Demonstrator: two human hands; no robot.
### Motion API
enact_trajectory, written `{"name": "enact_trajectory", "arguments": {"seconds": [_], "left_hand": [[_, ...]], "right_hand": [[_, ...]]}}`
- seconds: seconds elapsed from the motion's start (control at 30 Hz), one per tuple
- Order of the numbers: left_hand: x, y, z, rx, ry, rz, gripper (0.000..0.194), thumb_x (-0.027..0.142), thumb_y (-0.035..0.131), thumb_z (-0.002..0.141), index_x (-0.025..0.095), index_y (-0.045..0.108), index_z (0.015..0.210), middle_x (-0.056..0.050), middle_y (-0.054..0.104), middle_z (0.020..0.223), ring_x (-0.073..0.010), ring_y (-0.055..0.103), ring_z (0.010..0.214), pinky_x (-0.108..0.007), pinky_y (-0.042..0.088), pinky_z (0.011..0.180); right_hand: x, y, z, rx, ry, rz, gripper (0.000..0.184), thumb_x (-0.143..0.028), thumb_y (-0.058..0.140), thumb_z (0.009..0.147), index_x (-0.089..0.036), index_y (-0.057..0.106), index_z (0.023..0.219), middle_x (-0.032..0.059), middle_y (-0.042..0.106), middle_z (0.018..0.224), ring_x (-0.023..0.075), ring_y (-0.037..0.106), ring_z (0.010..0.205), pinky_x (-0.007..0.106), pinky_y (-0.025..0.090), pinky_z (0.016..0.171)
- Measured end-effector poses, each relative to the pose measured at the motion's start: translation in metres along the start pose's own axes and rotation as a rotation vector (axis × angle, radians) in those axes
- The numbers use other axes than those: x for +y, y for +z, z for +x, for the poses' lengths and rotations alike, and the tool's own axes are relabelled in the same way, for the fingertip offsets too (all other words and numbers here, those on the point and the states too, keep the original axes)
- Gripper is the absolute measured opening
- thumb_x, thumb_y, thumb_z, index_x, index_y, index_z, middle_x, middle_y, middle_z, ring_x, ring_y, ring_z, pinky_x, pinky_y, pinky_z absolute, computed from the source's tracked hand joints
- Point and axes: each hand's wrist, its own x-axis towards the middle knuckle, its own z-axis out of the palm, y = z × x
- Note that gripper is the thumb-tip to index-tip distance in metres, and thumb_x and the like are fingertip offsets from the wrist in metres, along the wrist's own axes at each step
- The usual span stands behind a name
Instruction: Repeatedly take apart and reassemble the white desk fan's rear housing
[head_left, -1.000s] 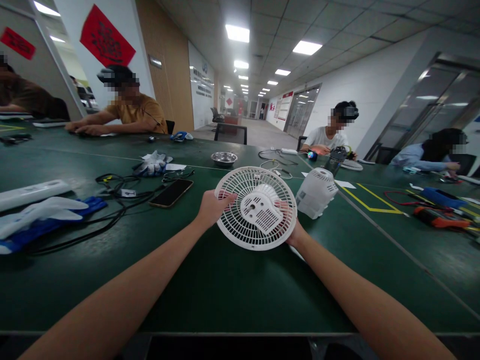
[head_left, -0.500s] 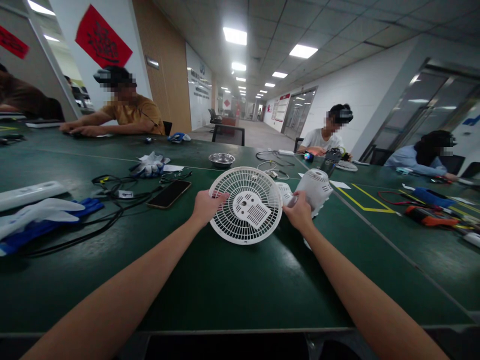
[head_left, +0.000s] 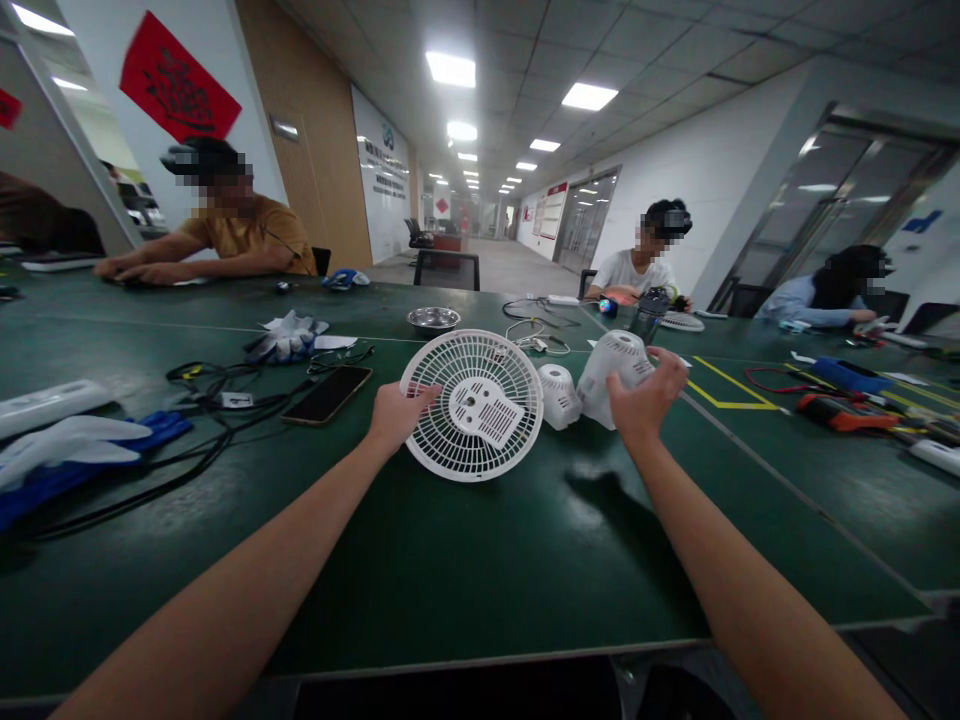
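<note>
Over the green table (head_left: 450, 570), my left hand (head_left: 394, 415) pinches the rim of the white fan grille (head_left: 427, 445), just beside the smaller white housing (head_left: 559, 400), while my right hand (head_left: 645, 402) curves at the larger white housing (head_left: 600, 375), whether gripping I cannot tell, with a metal bowl (head_left: 433, 319) beyond.

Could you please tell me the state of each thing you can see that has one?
Fan grille: tilted, held in left hand.
Large cover: right hand at its side.
Small cover: not held.
Phone: lying flat, screen dark.
Bowl: upright, open.
Gloves: lying unworn.
Black cables: loosely tangled.
Ceiling lights: lit.
</note>
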Motion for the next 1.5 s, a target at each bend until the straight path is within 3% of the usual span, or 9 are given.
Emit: {"name": "enact_trajectory", "arguments": {"seconds": [0.2,0.37,0.47,0.6,0.77,0.9,1.03,1.17,1.5], "left_hand": [[0.004,-0.002,-0.003,-0.011,-0.018,0.02,0.034,0.043,0.079,0.073,0.012,0.076,0.087,-0.01,0.077,0.079,-0.0269,0.074,0.072,-0.039,0.059,0.068],[0.004,-0.003,-0.003,-0.024,-0.039,0.023,0.032,0.042,0.078,0.075,0.013,0.076,0.089,-0.01,0.077,0.08,-0.0264,0.074,0.072,-0.039,0.059,0.067],[0.003,-0.002,-0.002,-0.015,-0.04,0.019,0.031,0.041,0.079,0.074,0.013,0.076,0.088,-0.01,0.077,0.08,-0.0258,0.074,0.072,-0.039,0.059,0.069],[0.002,-0.001,0.0,0.008,-0.014,0.036,0.032,0.042,0.08,0.072,0.013,0.076,0.083,-0.009,0.077,0.076,-0.0255,0.073,0.07,-0.038,0.058,0.071],[-0.001,0.0,0.002,-0.019,0.001,0.027,0.036,0.045,0.079,0.073,0.012,0.076,0.087,-0.011,0.077,0.079,-0.0258,0.074,0.072,-0.039,0.058,0.07],[0.001,-0.001,0.0,-0.02,0.001,0.052,0.034,0.045,0.078,0.074,0.013,0.076,0.087,-0.01,0.077,0.079,-0.0263,0.074,0.072,-0.038,0.058,0.068],[0.004,-0.001,-0.001,-0.019,-0.001,0.053,0.036,0.046,0.078,0.074,0.013,0.076,0.087,-0.01,0.077,0.077,-0.0267,0.073,0.071,-0.038,0.058,0.067],[0.002,-0.001,0.0,-0.014,-0.006,0.041,0.034,0.045,0.079,0.072,0.013,0.076,0.086,-0.009,0.077,0.078,-0.026,0.073,0.072,-0.038,0.058,0.07],[0.0,-0.001,0.001,-0.012,0.014,0.061,0.032,0.044,0.077,0.074,0.014,0.076,0.086,-0.01,0.077,0.079,-0.0262,0.074,0.072,-0.038,0.058,0.07]], "right_hand": [[0.043,0.023,-0.013,-0.27,0.368,0.125,0.077,-0.045,0.069,0.069,-0.019,0.041,0.136,0.0131,0.064,0.12,0.0281,0.063,0.106,0.043,0.048,0.096],[0.055,0.033,-0.024,-0.515,0.509,0.032,0.079,-0.051,0.081,0.057,-0.019,0.049,0.122,0.0151,0.068,0.114,0.0328,0.066,0.104,0.046,0.051,0.092],[0.055,0.034,-0.024,-0.486,0.536,0.003,0.076,-0.052,0.084,0.053,-0.02,0.053,0.115,0.0168,0.068,0.115,0.0342,0.066,0.105,0.048,0.051,0.092],[0.046,0.029,-0.019,-0.354,0.578,0.004,0.073,-0.054,0.082,0.055,-0.02,0.054,0.113,0.0173,0.069,0.114,0.0343,0.067,0.103,0.049,0.05,0.092],[0.014,0.015,-0.009,-0.171,0.415,0.096,0.069,-0.057,0.077,0.065,-0.017,0.053,0.116,0.0159,0.071,0.107,0.0321,0.068,0.096,0.042,0.05,0.085],[-0.017,0.007,-0.015,-0.197,0.312,0.176,0.069,-0.057,0.076,0.068,-0.017,0.052,0.119,0.0142,0.07,0.108,0.027,0.068,0.087,0.036,0.051,0.078],[-0.032,0.014,-0.033,-0.387,0.256,0.185,0.07,-0.06,0.076,0.065,-0.019,0.053,0.117,0.0113,0.072,0.102,0.0267,0.067,0.083,0.035,0.051,0.075],[-0.029,0.026,-0.046,-0.508,0.23,0.137,0.069,-0.063,0.072,0.068,-0.019,0.054,0.119,0.011,0.072,0.105,0.0276,0.067,0.086,0.038,0.051,0.079],[0.01,0.019,-0.017,-0.351,0.327,0.117,0.075,-0.06,0.072,0.067,-0.015,0.055,0.124,0.0148,0.071,0.108,0.028,0.066,0.088,0.039,0.051,0.081]]}}
